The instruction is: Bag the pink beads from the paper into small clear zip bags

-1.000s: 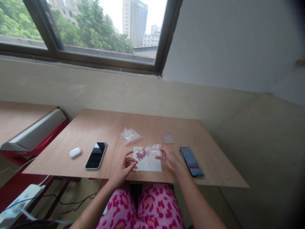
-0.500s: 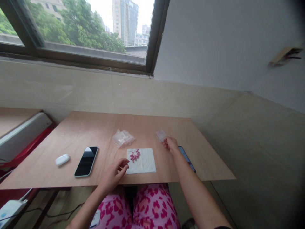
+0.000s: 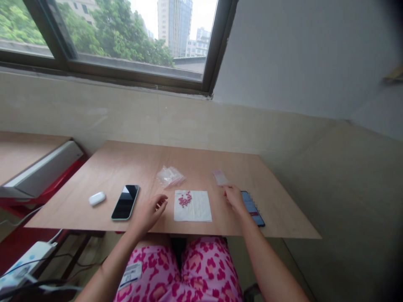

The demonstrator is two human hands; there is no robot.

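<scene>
Loose pink-red beads [image 3: 185, 199] lie grouped on the upper left of a white paper napkin [image 3: 198, 213]. Just left of the napkin, my left hand [image 3: 155, 209] hovers with its fingers loosely bent and apart, nothing visible in them. My right hand [image 3: 233, 197] is to the right of the napkin, fingers bent together at the near end of a small clear plastic bag [image 3: 220, 177] that lies flat. Whether the fingertips touch the bag or hold anything is too small to see. Beyond the napkin rests a pile of clear plastic bags [image 3: 170, 176].
On the left of the wooden table [image 3: 138, 161] are a dark-screened phone [image 3: 125, 202] and a white earbud case [image 3: 97, 198]. Another phone [image 3: 252, 208] lies beside my right wrist. A power strip [image 3: 27, 266] with cables is below left.
My right hand has drawn back slightly toward me from the small bag, which stays down. My left hand has shifted left, away from the napkin. The camera view has turned slightly left.
</scene>
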